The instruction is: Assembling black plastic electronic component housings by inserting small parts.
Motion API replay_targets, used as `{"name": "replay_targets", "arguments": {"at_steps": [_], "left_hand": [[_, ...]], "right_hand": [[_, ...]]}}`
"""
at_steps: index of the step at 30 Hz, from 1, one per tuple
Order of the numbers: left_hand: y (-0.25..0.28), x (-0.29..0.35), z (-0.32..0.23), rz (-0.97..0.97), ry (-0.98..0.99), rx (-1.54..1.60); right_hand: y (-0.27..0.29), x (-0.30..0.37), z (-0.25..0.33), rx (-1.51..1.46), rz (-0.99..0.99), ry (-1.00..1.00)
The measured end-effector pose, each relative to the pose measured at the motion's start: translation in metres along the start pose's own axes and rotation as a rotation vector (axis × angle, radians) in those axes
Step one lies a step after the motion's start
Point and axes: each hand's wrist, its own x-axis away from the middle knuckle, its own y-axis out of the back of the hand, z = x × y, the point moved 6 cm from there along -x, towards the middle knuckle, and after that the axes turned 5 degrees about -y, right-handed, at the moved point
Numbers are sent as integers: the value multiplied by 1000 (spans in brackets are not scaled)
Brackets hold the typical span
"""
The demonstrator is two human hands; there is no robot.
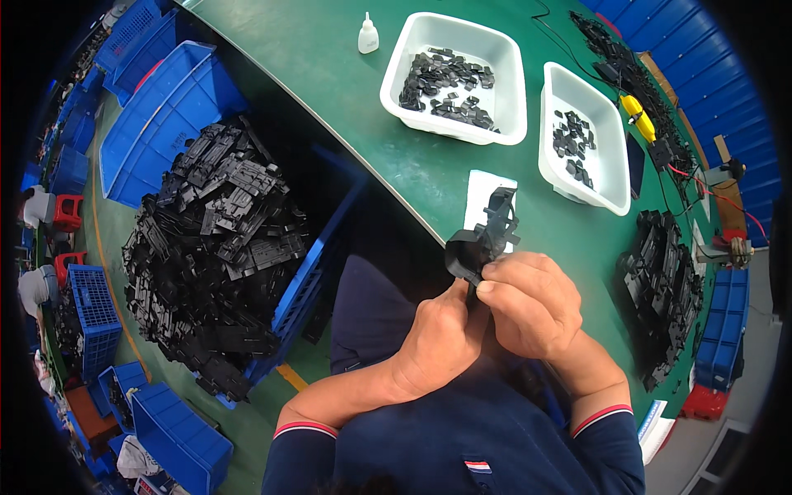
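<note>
A black molded plastic part point(483, 239) with a curved, ring-like end is held up in front of my body, close to the table's edge. My left hand point(441, 334) is closed on its lower end. Fingers of my right hand point(532, 301) pinch the same part from the right side; whether a smaller piece sits between them is hidden. Behind the part, a white sheet point(481, 194) lies on the green table point(346, 91). Beyond it stand two white trays, the larger tray point(513, 124) and the narrower tray point(615, 194), each with small black pieces inside.
A white squeeze bottle point(368, 35) stands at the far edge. Left of the table, a blue crate point(140, 157) overflows with black plastic parts point(223, 247). More black parts point(664, 289) are heaped at right, near a yellow tool point(638, 118) and cables.
</note>
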Motion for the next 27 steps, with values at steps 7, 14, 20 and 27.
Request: {"name": "replay_targets", "arguments": {"at_steps": [7, 14, 20, 27], "left_hand": [[5, -3, 7, 44, 114, 208], [-22, -26, -6, 212, 206, 576], [-83, -43, -29, 526, 94, 565], [-128, -36, -53, 839, 162, 481]], "right_hand": [[18, 12, 1, -17, -52, -235], [45, 46, -21, -103, 134, -783], [77, 70, -22, 52, -91, -840], [225, 139, -9, 286, -474, -1184]]}}
